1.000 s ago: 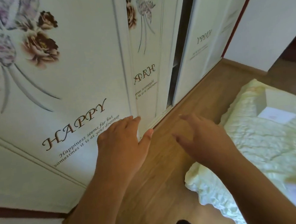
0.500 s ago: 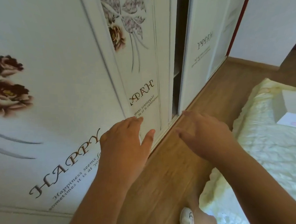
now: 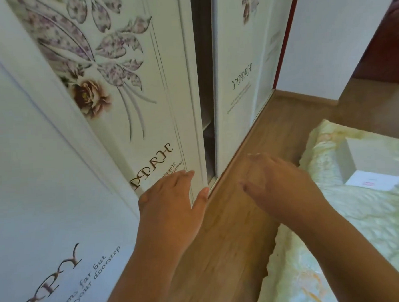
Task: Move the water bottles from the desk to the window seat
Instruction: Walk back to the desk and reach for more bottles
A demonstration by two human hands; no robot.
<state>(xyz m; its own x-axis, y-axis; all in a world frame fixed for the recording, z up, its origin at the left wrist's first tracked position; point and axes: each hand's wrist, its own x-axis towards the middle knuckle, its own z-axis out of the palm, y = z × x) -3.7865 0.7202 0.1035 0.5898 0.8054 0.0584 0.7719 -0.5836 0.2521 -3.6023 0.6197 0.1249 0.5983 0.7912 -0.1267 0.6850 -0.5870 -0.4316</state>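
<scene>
No water bottle, desk or window seat is in view. My left hand (image 3: 171,203) is held out in front of me, palm down, fingers apart, holding nothing, close to the white wardrobe door. My right hand (image 3: 279,186) is held out beside it over the wooden floor, fingers spread and empty. Both forearms reach in from the bottom of the frame.
A white sliding wardrobe (image 3: 112,90) with flower prints and "HAPPY" lettering fills the left; a dark gap (image 3: 205,88) shows between its doors. A strip of wooden floor (image 3: 224,246) runs ahead. A bed with a pale green cover (image 3: 351,246) lies right, with a white box (image 3: 375,167) on it.
The view has moved forward along the wardrobe; the gap between the doors is nearer and the bed has slid right. Both hands stay empty and held out in front.
</scene>
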